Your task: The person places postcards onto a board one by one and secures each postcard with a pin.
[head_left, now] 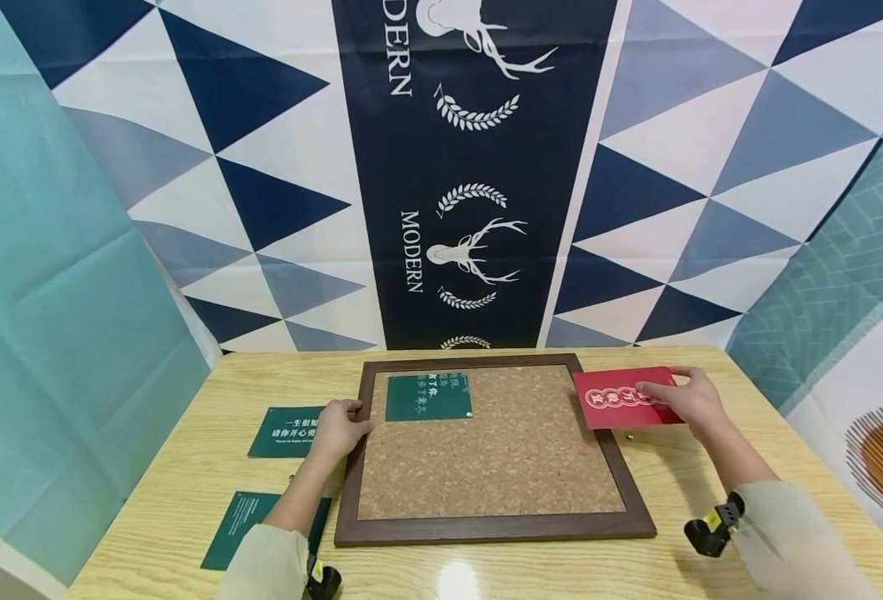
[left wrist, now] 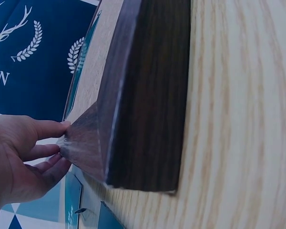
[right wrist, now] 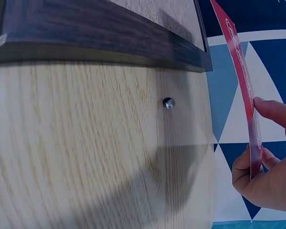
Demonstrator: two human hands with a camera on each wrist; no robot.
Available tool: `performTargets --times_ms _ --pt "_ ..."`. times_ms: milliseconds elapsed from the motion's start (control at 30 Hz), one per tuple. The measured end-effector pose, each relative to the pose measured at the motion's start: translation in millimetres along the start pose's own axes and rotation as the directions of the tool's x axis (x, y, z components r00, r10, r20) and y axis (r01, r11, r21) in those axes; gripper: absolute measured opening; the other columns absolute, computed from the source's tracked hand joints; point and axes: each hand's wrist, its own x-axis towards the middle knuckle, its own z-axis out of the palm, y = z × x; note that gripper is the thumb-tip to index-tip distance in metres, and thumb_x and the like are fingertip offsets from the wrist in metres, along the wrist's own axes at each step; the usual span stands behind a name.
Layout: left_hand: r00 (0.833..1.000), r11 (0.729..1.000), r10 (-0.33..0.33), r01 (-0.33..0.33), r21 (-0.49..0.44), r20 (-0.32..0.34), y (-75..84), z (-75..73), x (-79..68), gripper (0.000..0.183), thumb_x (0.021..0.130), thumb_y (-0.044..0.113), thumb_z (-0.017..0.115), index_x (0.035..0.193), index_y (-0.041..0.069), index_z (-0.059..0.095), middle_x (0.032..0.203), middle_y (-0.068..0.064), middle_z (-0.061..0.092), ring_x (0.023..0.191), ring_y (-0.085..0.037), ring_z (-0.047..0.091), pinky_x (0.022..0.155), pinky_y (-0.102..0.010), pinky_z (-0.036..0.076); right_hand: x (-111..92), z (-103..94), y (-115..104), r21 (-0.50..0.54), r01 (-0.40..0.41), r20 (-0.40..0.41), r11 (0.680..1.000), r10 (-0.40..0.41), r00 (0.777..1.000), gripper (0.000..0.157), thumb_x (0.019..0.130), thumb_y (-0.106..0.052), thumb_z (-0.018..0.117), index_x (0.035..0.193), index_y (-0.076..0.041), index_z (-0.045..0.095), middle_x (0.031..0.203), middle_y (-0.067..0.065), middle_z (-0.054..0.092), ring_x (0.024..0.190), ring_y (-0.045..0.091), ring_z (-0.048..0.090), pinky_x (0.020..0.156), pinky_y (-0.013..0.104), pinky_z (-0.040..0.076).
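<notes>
A cork board [head_left: 486, 467] in a dark brown wooden frame lies on the table. My left hand [head_left: 340, 429] holds the frame's left side, thumb and fingertips right at the edge; in the left wrist view the fingers [left wrist: 50, 125] are bent there. My right hand [head_left: 692, 400] pinches a red card [head_left: 614, 398] with light Chinese lettering, thumb on its face. The card is raised, overlapping the frame's right side in the head view. A dark green card [head_left: 428, 397] sits on the cork's upper left, a silver pushpin [head_left: 469, 414] at its lower right corner.
Two more green cards lie on the table left of the board: an upper card [head_left: 284, 432] and a lower card [head_left: 242, 521], partly hidden by my left arm. A loose pushpin [right wrist: 168, 103] lies right of the frame. A patterned cloth [head_left: 471, 167] hangs behind the table.
</notes>
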Motion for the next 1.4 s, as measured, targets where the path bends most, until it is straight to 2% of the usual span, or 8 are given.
performTargets --times_ms 133,333,500,800,1167,1400 --pt "1.0 1.0 0.0 0.0 0.004 -0.005 0.0 -0.5 0.5 0.045 0.087 0.01 0.065 0.128 -0.007 0.053 0.126 -0.026 0.055 0.11 -0.039 0.057 0.083 -0.044 0.053 1 3.9 -4 0.017 0.011 -0.002 1.0 -0.011 1.0 0.093 0.085 -0.045 0.063 0.143 0.011 0.016 0.138 0.036 0.026 0.116 0.042 0.038 0.09 0.042 0.048" --pt "1.0 1.0 -0.009 0.009 0.003 -0.005 0.2 -1.1 0.2 0.045 0.087 0.01 0.064 0.128 -0.006 0.053 0.127 -0.026 0.055 0.111 -0.039 0.056 0.085 -0.045 0.052 0 10.5 -10 0.033 0.014 0.001 0.999 -0.014 1.0 0.094 0.085 -0.045 0.063 0.144 0.011 0.015 0.14 0.037 0.023 0.122 0.044 0.032 0.102 0.05 0.039" --pt "1.0 1.0 -0.008 0.008 -0.006 -0.003 1.4 -1.3 -1.1 0.045 0.087 0.01 0.064 0.128 -0.006 0.052 0.128 -0.026 0.054 0.112 -0.039 0.056 0.086 -0.045 0.052 -1 15.3 -13 0.038 0.018 0.001 0.999 -0.018 1.0 0.092 0.086 -0.042 0.063 0.144 0.011 0.014 0.141 0.037 0.022 0.125 0.045 0.029 0.105 0.052 0.034" --pt "1.0 1.0 -0.019 0.019 -0.012 -0.01 2.5 -0.8 -3.1 0.045 0.087 0.009 0.064 0.128 -0.006 0.052 0.128 -0.026 0.054 0.111 -0.039 0.056 0.085 -0.045 0.052 2 23.9 -16 0.05 0.012 -0.003 0.999 -0.012 1.0 0.093 0.085 -0.043 0.064 0.144 0.01 0.015 0.14 0.036 0.025 0.12 0.043 0.035 0.102 0.05 0.04" --pt "1.0 1.0 -0.018 0.018 -0.018 -0.009 2.0 -0.4 -3.4 0.045 0.088 0.009 0.063 0.129 -0.006 0.052 0.126 -0.026 0.054 0.11 -0.039 0.057 0.084 -0.045 0.052 3 33.9 -20 0.073 0.005 0.003 0.997 -0.005 1.0 0.092 0.085 -0.04 0.065 0.144 0.009 0.015 0.141 0.035 0.026 0.123 0.042 0.034 0.105 0.051 0.036" --pt "1.0 1.0 -0.013 0.013 -0.017 -0.013 2.2 0.4 -3.1 0.045 0.087 0.009 0.063 0.129 -0.006 0.052 0.127 -0.026 0.054 0.111 -0.04 0.056 0.085 -0.045 0.052 4 39.5 -21 0.085 0.009 0.004 0.996 -0.009 1.0 0.091 0.085 -0.04 0.065 0.144 0.009 0.016 0.14 0.034 0.027 0.121 0.041 0.037 0.103 0.05 0.039"
